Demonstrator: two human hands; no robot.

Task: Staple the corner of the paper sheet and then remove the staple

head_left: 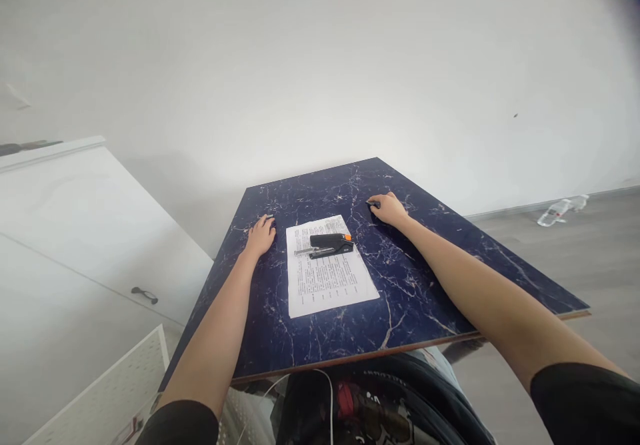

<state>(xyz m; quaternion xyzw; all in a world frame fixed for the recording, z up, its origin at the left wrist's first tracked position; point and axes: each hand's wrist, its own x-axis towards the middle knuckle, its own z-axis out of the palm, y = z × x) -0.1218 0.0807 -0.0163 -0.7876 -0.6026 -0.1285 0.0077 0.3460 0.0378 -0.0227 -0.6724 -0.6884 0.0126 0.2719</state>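
Observation:
A stapler (331,245), black with an orange tip at its right end, lies on a stack of printed paper sheets (330,281) on the table. Left of the paper, my left hand (261,236) rests on the tabletop with its fingers somewhat apart. Its fingertips reach a small grey object (270,216), too small to identify. Beyond the paper's right side, my right hand (391,209) is curled around a small dark object (373,203) that juts out to the left; its kind is unclear. Neither hand touches the stapler or the paper.
The table (280,345) has a dark blue marbled top and stands close to a white wall. A white cabinet (100,231) is on the left, with a white perforated panel (110,385) below it. A clear plastic bottle (555,213) lies on the floor at right. A white cable (331,405) hangs near my lap.

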